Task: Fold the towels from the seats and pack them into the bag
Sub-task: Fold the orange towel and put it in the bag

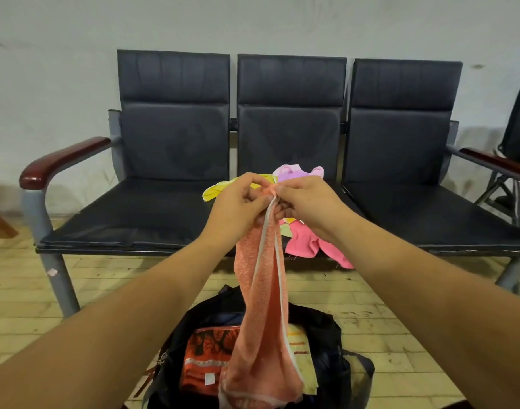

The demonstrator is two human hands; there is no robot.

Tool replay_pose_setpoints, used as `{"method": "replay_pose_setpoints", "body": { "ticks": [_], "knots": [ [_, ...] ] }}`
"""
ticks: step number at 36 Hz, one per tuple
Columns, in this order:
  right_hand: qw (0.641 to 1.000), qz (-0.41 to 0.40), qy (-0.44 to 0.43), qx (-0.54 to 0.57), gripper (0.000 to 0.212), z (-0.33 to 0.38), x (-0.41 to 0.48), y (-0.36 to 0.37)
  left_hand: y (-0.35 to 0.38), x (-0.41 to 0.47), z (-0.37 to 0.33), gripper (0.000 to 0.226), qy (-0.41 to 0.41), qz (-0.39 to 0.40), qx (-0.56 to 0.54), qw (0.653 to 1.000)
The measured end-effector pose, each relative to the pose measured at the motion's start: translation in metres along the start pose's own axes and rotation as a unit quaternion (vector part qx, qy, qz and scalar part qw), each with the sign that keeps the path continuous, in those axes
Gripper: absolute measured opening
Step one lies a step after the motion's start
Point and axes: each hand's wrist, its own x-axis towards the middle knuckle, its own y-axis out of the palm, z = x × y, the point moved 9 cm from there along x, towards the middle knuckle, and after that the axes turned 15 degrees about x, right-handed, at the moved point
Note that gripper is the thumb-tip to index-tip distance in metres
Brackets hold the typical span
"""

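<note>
Pinching orange towel (pixel 258 305) corners together: left hand (pixel 238 202), right hand (pixel 309 202). Fingertip hold may slip, dropping it unfolded onto bag (pixel 322 324).

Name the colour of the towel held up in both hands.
The towel is salmon orange with pale edging; head view.

Both arms stretched forward; left hand (pixel 240 202) and right hand (pixel 310 202) meet mid-frame, fingers curled, pinching the towel (pixel 261 305) top.
</note>
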Motion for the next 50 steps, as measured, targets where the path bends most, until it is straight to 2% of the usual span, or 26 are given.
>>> {"method": "replay_pose_setpoints", "body": {
  "ticks": [7, 12, 15, 23, 27, 29, 31, 33, 35, 38, 41, 42, 44, 47, 50],
  "knots": [
    [0.995, 0.083, -0.031, -0.041, 0.018, 0.008, -0.011, 0.014, -0.010, 0.004, 0.007, 0.007, 0.017, -0.014, 0.030, 0.999],
    [0.994, 0.046, -0.035, -0.096, 0.018, 0.003, -0.005, 0.006, -0.008, 0.005, 0.007, 0.017, 0.005, 0.008, 0.038, 0.999],
    [0.993, 0.048, -0.046, -0.102, 0.018, 0.005, -0.004, 0.003, -0.004, 0.007, 0.009, 0.014, -0.006, 0.036, 0.042, 0.998],
    [0.988, 0.035, -0.067, -0.136, 0.013, 0.018, -0.001, -0.014, 0.010, 0.002, 0.020, 0.012, -0.014, 0.177, 0.034, 0.984],
    [0.994, 0.034, -0.065, -0.084, 0.017, 0.026, -0.005, -0.018, 0.025, -0.010, 0.032, 0.004, 0.003, 0.295, 0.147, 0.944],
    [0.993, 0.025, -0.060, -0.102, 0.017, 0.028, -0.006, -0.024, 0.029, -0.016, 0.043, 0.006, 0.003, 0.330, 0.212, 0.920],
    [0.988, 0.013, -0.048, -0.145, 0.017, 0.025, -0.005, -0.031, 0.019, -0.009, 0.046, 0.020, 0.015, 0.293, 0.265, 0.918],
    [0.982, -0.010, -0.031, -0.189, 0.019, 0.020, -0.001, -0.042, -0.001, 0.004, 0.038, 0.032, 0.043, 0.213, 0.293, 0.931],
    [0.973, -0.036, -0.011, -0.228, 0.022, 0.016, 0.002, -0.054, -0.020, 0.014, 0.023, 0.028, 0.072, 0.166, 0.317, 0.931],
    [0.974, -0.070, 0.019, -0.212, 0.024, 0.016, 0.009, -0.066, -0.037, 0.030, -0.004, 0.021, 0.124, 0.146, 0.400, 0.896],
    [0.988, -0.098, -0.010, -0.120, 0.020, 0.040, 0.023, -0.071, -0.058, 0.050, -0.045, 0.024, 0.168, 0.097, 0.471, 0.860],
    [0.990, -0.113, -0.030, -0.080, 0.022, 0.052, 0.028, -0.073, -0.069, 0.057, -0.058, 0.023, 0.163, 0.068, 0.465, 0.868],
    [0.989, -0.132, -0.062, 0.012, 0.025, 0.076, 0.034, -0.075, -0.090, 0.072, -0.075, 0.020, 0.123, 0.025, 0.393, 0.911],
    [0.980, -0.108, -0.068, 0.152, 0.032, 0.098, 0.040, -0.064, -0.104, 0.086, -0.085, 0.021, 0.082, 0.002, 0.273, 0.958],
    [0.957, -0.090, -0.058, 0.269, 0.034, 0.112, 0.043, -0.056, -0.121, 0.092, -0.087, 0.020, 0.061, -0.042, 0.146, 0.986]
  ]
}}
